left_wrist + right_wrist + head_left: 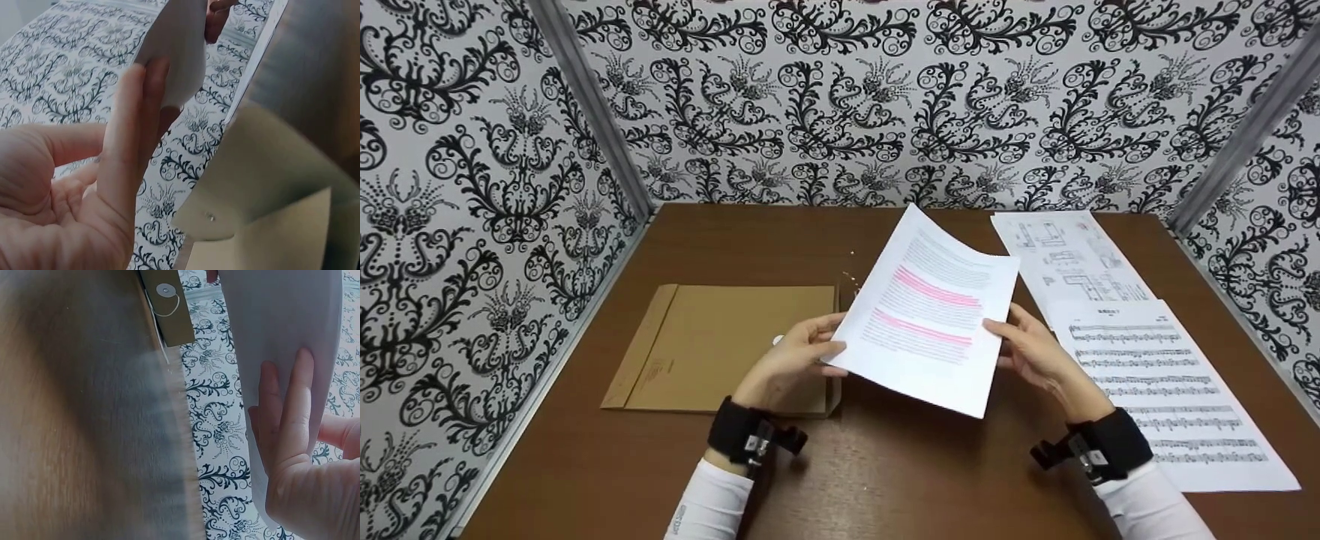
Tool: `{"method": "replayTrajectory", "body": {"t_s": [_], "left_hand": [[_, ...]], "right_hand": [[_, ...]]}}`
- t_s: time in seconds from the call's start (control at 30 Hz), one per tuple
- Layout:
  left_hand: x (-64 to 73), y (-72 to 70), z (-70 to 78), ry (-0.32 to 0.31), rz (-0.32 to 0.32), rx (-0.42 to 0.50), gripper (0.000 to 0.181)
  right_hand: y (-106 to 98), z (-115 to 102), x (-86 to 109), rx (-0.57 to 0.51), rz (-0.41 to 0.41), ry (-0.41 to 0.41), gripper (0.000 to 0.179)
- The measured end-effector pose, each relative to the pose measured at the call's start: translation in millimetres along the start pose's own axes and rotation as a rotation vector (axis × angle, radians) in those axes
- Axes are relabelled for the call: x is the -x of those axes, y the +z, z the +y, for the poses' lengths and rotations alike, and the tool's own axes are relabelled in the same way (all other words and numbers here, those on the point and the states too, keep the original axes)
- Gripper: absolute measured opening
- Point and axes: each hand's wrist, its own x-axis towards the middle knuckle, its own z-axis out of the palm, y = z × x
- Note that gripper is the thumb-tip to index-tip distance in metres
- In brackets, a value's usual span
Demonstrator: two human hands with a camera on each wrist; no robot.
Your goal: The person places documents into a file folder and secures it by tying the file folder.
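Both hands hold a white printed sheet [930, 300] tilted above the table, its text marked with pink highlighter bands. At its lower left edge my left hand [799, 352] pinches the paper, thumb on the front. My right hand [1031, 349] grips the opposite edge, thumb on the printed face; in the right wrist view its fingers [295, 405] spread over the blank back. Beneath and to the left lies a brown envelope [735, 345]. Its string and round button [166, 290] show in the right wrist view.
At the right, a page of sheet music [1155, 382] overlaps the lower end of a sheet of line drawings [1065, 255]. They lie on the brown table [885, 480]. Patterned wall panels [885, 97] enclose the back and sides.
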Motion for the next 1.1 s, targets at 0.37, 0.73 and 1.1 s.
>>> {"method": "replayTrajectory", "body": {"t_s": [0.37,0.73,1.1], "left_hand": [[8.4,-20.8,6.0,-0.036,-0.090,-0.016,0.062],[12.1,-35.1,7.4,-0.034,-0.171,-0.043,0.061],[16.4,-49.9,5.0,-0.017,-0.263,-0.050,0.059]], "right_hand": [[-8,-3,-1.4,-0.035,0.023,0.006,0.057],[-16,-1,-3.8,-0.022,0.069,-0.023,0.050],[-22,3,-5.7,-0.038,0.086,-0.061,0.021]]}}
